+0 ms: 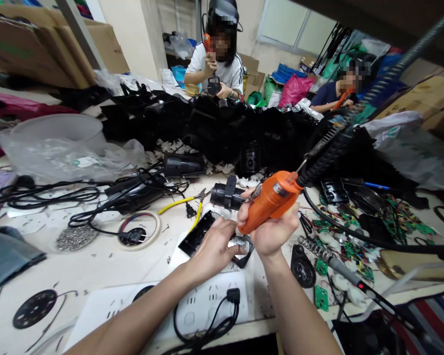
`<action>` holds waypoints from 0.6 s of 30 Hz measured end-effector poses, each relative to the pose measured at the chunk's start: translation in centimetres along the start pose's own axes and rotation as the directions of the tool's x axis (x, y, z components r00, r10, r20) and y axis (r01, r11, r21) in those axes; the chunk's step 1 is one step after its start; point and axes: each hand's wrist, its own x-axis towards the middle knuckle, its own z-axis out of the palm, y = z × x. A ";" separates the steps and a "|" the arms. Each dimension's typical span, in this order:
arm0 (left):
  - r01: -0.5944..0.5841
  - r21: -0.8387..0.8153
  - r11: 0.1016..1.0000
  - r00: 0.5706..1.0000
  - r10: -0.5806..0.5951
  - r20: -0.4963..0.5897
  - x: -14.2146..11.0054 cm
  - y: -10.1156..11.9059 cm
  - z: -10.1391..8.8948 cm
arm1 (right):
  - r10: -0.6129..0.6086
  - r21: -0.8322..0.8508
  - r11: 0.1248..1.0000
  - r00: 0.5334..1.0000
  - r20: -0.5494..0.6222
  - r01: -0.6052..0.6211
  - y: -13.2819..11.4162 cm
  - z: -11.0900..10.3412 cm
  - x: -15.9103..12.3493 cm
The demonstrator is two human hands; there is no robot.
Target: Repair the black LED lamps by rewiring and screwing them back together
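Note:
My right hand (274,231) is wrapped round an orange electric screwdriver (270,199), which hangs from a coiled spring and a black cable. Its tip points down towards my left hand (216,241). The left fingers are closed on a black plastic housing (198,235) that lies on the bench, with a whitish part near the fingertips. Where the screwdriver tip meets the work is hidden by my hands. Just beyond lie yellow-handled cutters (185,201) and a black cylindrical housing (220,195).
A dish of screws (76,238) and a tape roll (156,231) lie left. A white power strip (192,308) sits in front. Green circuit boards (321,296) and a soldering iron (342,270) are right. Black parts (207,123) pile up behind; two people sit beyond.

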 end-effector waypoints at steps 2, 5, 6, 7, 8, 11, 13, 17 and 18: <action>0.010 -0.003 1.000 1.000 -0.010 0.007 0.0 -0.1 0.1 | -0.001 -0.008 1.000 1.000 -0.004 0.001 -0.1 0.0 -0.2; 0.028 0.017 0.999 0.999 -0.028 0.023 0.0 -0.1 0.2 | 0.005 -0.025 1.000 1.000 0.002 -0.004 -0.2 -0.1 -0.5; 0.033 0.023 0.999 0.999 -0.034 0.019 -0.1 0.1 0.2 | 0.007 -0.026 1.000 1.000 0.008 -0.007 -0.2 -0.2 -0.5; 0.042 0.030 0.999 0.999 -0.042 0.004 -0.3 0.2 0.2 | 0.009 -0.023 1.000 1.000 0.011 -0.009 -0.2 -0.2 -0.5; 0.057 0.045 0.997 0.998 -0.056 -0.021 -0.5 0.5 0.2 | 0.012 -0.017 1.000 1.000 0.012 -0.012 -0.3 -0.3 -0.5; 0.105 0.190 0.976 0.990 -0.084 -0.116 -1.4 1.3 0.0 | 0.014 -0.005 1.000 1.000 -0.008 -0.014 -0.3 -0.4 -0.3; 0.101 0.325 0.940 0.989 -0.060 -0.133 -2.0 1.8 -0.1 | 0.004 -0.011 1.000 1.000 -0.026 -0.004 -0.3 -0.4 0.0; 0.086 0.352 0.932 0.990 -0.041 -0.133 -3.1 2.2 0.0 | -0.011 -0.025 1.000 0.999 -0.045 0.010 -0.1 -0.5 0.5; 0.084 0.336 0.938 0.990 -0.042 -0.132 -3.3 2.2 0.2 | -0.008 -0.025 1.000 0.999 -0.040 0.007 -0.1 -0.5 0.6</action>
